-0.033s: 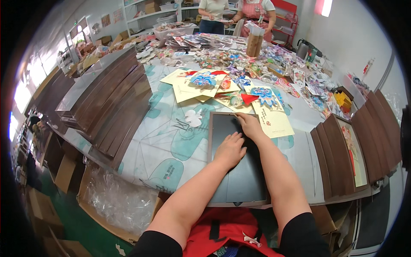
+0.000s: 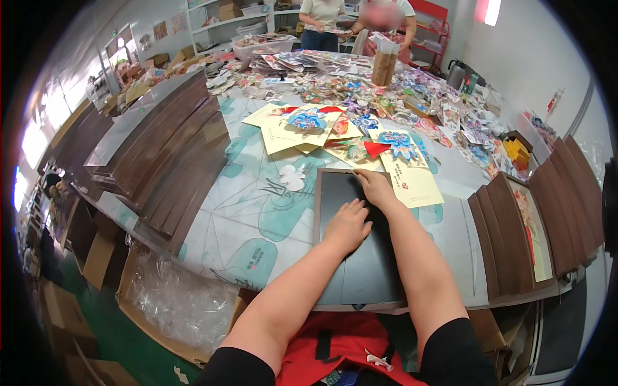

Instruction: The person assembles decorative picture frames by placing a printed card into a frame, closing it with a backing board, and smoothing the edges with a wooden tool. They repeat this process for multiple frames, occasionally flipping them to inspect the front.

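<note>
A brown picture frame [image 2: 318, 193] lies face down at the table's near edge, with its dark grey backing board [image 2: 380, 276] uppermost. My left hand [image 2: 347, 226] rests flat on the middle of that board, fingers stretched out and nothing in them. At the frame's far edge, my right hand [image 2: 375, 188] has its fingers bent over the rim, gripping it near the corner. Just left of the frame lies a small white paper cutout [image 2: 292, 177]. Beyond my hands are cream cards [image 2: 417, 185] with blue paper flowers [image 2: 397, 144] and red pieces.
Stacked brown frames [image 2: 154, 148] stand at the left, and more frames [image 2: 508, 238] lean at the right. Loose paper cutouts [image 2: 335, 83] cover the far table around a brown cylinder [image 2: 383, 67]. A carton of clear plastic wrap [image 2: 174, 296] sits below. Two people [image 2: 320, 26] stand at the back.
</note>
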`<state>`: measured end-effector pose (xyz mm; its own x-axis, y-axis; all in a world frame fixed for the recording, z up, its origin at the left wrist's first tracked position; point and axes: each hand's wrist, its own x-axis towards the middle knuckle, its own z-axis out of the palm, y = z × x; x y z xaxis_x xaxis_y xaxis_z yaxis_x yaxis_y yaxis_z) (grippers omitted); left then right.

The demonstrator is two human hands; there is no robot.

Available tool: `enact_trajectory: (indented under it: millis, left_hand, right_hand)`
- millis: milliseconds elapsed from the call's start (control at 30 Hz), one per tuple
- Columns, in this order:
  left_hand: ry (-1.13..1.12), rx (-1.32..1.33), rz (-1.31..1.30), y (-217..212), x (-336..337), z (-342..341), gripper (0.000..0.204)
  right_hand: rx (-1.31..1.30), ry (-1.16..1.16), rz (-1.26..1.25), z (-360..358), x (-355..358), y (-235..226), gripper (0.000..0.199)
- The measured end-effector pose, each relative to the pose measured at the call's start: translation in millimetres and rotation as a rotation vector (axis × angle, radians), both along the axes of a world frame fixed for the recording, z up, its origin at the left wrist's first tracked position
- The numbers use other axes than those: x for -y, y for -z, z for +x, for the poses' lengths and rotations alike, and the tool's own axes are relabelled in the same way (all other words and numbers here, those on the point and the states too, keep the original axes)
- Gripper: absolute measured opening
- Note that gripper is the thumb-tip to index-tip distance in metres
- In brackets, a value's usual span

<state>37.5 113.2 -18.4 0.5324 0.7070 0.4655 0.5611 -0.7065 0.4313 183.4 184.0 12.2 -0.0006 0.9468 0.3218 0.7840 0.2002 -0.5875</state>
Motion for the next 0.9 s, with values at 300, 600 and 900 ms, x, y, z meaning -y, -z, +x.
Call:
enact_trajectory:
  millis: [300, 600, 900]
  left_hand:
    - [0.019, 0.073, -0.005, 0.0, -2.7, -3.6, 0.033]
    - [0.058, 0.074, -0.069, -8.2, -2.1, -5.2, 0.033]
    - [0.034, 0.053, 0.000, -3.2, -2.5, -5.1, 0.027]
  right_hand:
    - [0.084, 0.110, -0.212, -29.7, 3.2, -16.7, 0.030]
    - [0.399, 0.121, -0.150, -34.0, 16.8, -16.8, 0.028]
    - [0.226, 0.177, 0.007, -32.4, 22.5, 0.0, 0.027]
